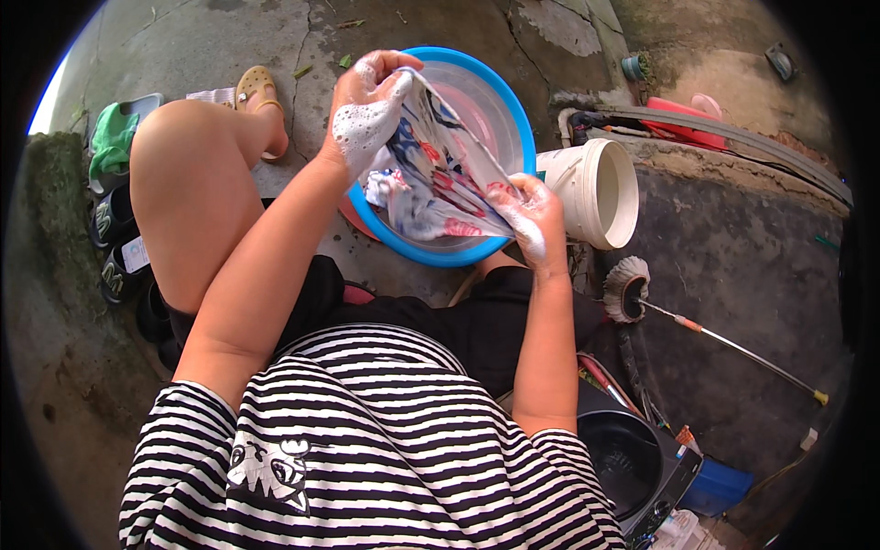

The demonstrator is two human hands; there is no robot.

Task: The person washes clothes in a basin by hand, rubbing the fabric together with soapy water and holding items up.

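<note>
Wet, patterned cloth (447,165) in white, red and blue is stretched between my two hands. My left hand (368,110), coated in white suds, pinches its upper edge above the rim of a round basin (526,130) with a blue rim. Lower and to the right, my right hand (533,216) grips another part of the edge, with foam on the fingers and wrist. The lower folds of the cloth hang into the basin. What else the basin holds beneath the cloth is mostly hidden.
A white plastic bucket (605,196) lies on its side, right of the basin. Farther right is a long-handled brush (627,289). Dark slippers (113,213) and a green cloth (113,144) lie at the left. A black pan (619,460) sits at lower right.
</note>
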